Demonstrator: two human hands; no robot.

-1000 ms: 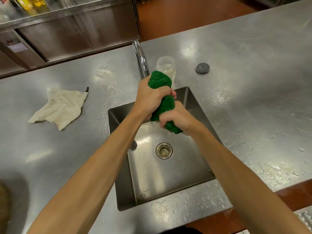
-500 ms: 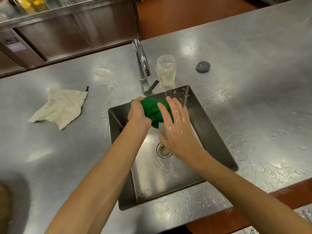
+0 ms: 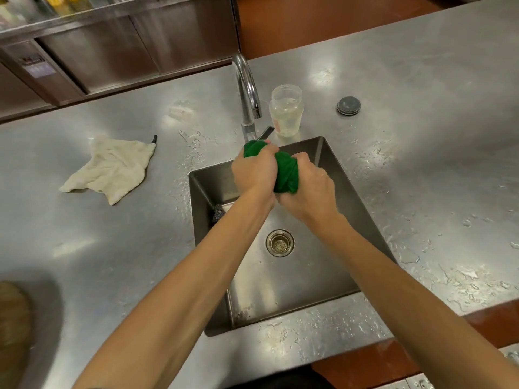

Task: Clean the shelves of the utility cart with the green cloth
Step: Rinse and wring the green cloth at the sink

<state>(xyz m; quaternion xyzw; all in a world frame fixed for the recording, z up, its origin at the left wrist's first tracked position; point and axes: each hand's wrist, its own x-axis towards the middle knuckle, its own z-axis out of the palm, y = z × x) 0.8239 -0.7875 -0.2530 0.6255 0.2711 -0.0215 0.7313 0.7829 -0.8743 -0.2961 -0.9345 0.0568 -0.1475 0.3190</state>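
The green cloth (image 3: 286, 172) is held bunched into a thick roll above the far part of the sink (image 3: 207, 192), clear of the basin floor. Its far end is enclosed by the left grip (image 3: 254, 171), whose fingers are curled tightly round it, so that a green tuft is left sticking out beyond the knuckles, just in front of the base of the faucet (image 3: 247, 88). The near end is enclosed by the right grip (image 3: 311, 189), likewise curled fast round the fabric. The two grips are set close together, with a band of cloth exposed between them. Both forearms are stretched over the basin from its near edge.

The drain (image 3: 280, 242) is seen in the basin floor, below the wrists. A small dark grey lump (image 3: 218, 213) is lodged against the left wall of the sink; what it is cannot be told.

On the steel worktop (image 3: 421, 136), a clear open-mouthed jar (image 3: 286, 110) is stood upright just right of the faucet, near the sink's far rim. A round dark lid (image 3: 348, 105) is laid flat further right, apart from the jar. A crumpled whitish cloth (image 3: 112, 169) is spread on the worktop left of the sink. Water drops are scattered over the worktop round the basin. Steel cabinets (image 3: 140, 46) are seen beyond the worktop.
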